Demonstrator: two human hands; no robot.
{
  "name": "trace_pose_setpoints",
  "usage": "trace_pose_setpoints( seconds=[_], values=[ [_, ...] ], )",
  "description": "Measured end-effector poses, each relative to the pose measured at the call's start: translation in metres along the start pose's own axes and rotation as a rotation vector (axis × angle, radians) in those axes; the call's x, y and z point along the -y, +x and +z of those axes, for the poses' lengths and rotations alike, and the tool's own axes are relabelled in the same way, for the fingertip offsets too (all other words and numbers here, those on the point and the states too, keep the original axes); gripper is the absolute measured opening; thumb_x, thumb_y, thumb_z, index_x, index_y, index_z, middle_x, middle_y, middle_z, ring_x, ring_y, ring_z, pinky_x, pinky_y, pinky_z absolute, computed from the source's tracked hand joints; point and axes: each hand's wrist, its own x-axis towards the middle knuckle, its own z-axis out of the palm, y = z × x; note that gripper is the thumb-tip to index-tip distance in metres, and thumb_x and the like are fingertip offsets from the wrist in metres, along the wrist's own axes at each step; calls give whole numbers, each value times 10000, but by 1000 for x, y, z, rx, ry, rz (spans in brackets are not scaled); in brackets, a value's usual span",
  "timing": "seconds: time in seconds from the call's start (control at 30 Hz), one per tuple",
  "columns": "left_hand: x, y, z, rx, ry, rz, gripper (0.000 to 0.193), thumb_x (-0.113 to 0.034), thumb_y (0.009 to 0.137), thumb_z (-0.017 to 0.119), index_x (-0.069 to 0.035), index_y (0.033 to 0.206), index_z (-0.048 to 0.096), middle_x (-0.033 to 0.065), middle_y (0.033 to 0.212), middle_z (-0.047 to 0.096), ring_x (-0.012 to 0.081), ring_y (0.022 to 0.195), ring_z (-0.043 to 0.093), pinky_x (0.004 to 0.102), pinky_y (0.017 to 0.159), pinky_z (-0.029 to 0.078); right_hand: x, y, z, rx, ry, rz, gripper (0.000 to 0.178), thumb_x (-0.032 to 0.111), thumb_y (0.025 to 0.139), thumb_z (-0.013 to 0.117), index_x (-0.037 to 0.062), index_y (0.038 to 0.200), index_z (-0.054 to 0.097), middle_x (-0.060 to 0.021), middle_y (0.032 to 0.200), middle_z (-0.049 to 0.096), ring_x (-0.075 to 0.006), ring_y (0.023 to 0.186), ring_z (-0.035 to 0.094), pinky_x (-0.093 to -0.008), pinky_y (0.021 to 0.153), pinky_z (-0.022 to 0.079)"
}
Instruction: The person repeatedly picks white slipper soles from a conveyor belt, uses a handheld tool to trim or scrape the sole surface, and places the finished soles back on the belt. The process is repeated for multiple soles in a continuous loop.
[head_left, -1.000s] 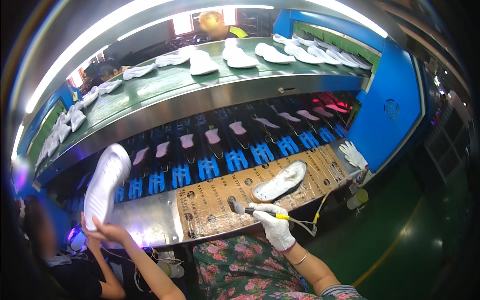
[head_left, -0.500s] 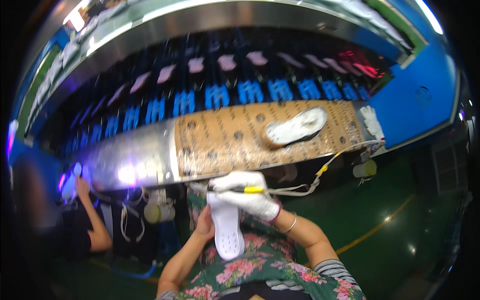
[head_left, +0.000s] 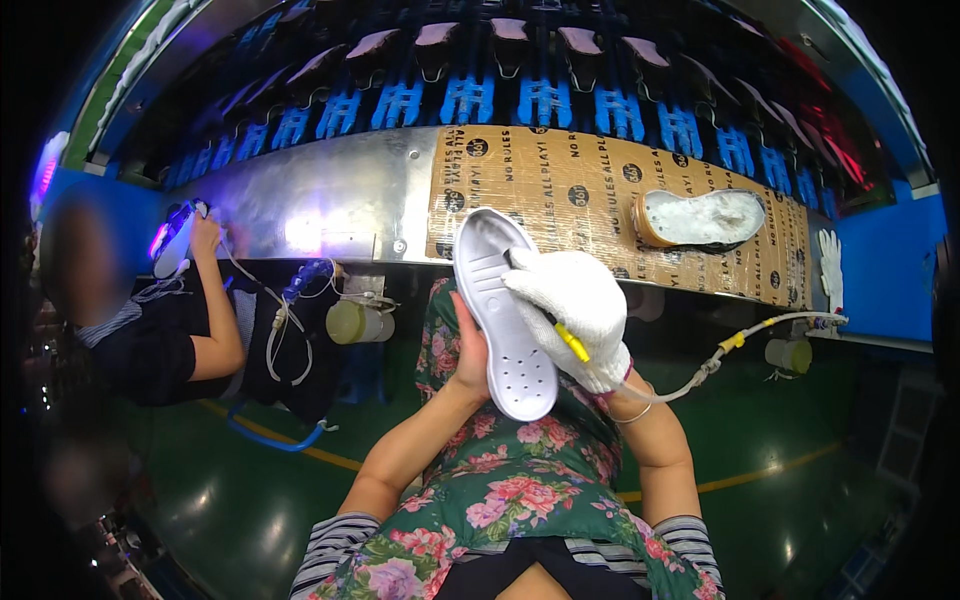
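Currently, the left hand [head_left: 470,345], bare, is gripping a white sole [head_left: 512,345] by its left edge, thumb showing along the rim and fingers wrapping out of sight beneath. The sole is hanging above the apron [head_left: 500,490], just short of the surface [head_left: 290,195], tilting slightly with its hollow inner face showing and its holed end pointing toward the body. The right hand [head_left: 575,300], gloved in white, is holding a brush [head_left: 573,344], fingers closing narrowly around the yellow-banded handle. Its dark end is pointing at the sole's upper part; contact cannot be told. A tube [head_left: 690,387] is trailing rightward from the brush.

Cardboard [head_left: 530,195] is covering the right stretch of the surface. A pale shoe piece [head_left: 708,216] is lying on it, and a spare glove [head_left: 831,265] is resting just beyond its right end. Blue clamps [head_left: 467,99] are lining the far side. At left, a co-worker's hand [head_left: 207,236] is holding another shoe part [head_left: 174,248].
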Motion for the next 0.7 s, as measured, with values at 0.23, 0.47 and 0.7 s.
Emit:
trace_pose_setpoints(
  seconds=[0.23, 0.47, 0.7],
  values=[
    [17, 7, -39, 11, 60, -26, 1020, -883, 941, 150, -161, 1655, 244, 114, 1633, 400, 289, 1490, 423, 458, 1250, 328, 15, -17, 25, 67, 97, -58, 281, 48, 769, 799, 98, 1046, 786, -118, 1076, 780, -290, 968, 756, -406, 817, 574],
    [1, 9, -43, -8, 105, 149, 1006, -871, 952, 198, -151, 1652, 241, 111, 1614, 420, 297, 1472, 441, 471, 1236, 347, 4, -9, 20, 14, 118, -17, 329, 47, 739, 792, 81, 1066, 772, -134, 1091, 778, -323, 973, 753, -410, 823, 579],
    [-10, 19, -72, 70, -67, 208, 1040, -899, 924, 240, -149, 1644, 260, 113, 1601, 436, 301, 1450, 465, 483, 1221, 368, 7, -16, 18, 144, 427, 8, 316, 77, 773, 788, 117, 1086, 789, -112, 1125, 775, -315, 980, 745, -436, 857, 585]
  ],
)
